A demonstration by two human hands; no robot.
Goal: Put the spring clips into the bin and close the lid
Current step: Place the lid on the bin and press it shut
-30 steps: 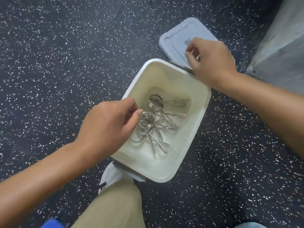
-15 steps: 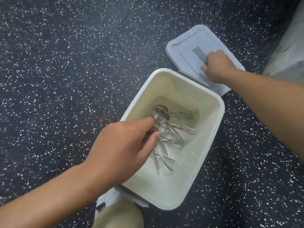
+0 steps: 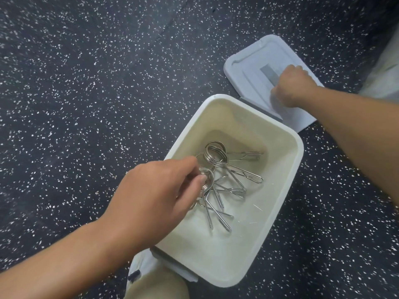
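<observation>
A white rectangular bin (image 3: 287, 186) stands open on the dark speckled floor. Several metal spring clips (image 3: 233, 175) lie tangled on its bottom. My left hand (image 3: 159, 195) reaches over the bin's near-left rim, and its fingers pinch the coil of one spring clip (image 3: 207, 182) inside. The pale grey lid (image 3: 257, 67) lies flat on the floor behind the bin. My right hand (image 3: 291, 87) rests on the lid with its fingers closed around the lid's grey handle strip.
A white shoe (image 3: 140, 268) and a khaki trouser leg (image 3: 159, 285) sit just in front of the bin. A pale grey object (image 3: 386, 74) stands at the right edge, beside the lid. Dark speckled floor surrounds everything.
My right hand slid further onto the lid and closed on its handle. My left hand reached deeper into the bin, onto a clip's coil. The view shifted, so the bin sits lower in the frame.
</observation>
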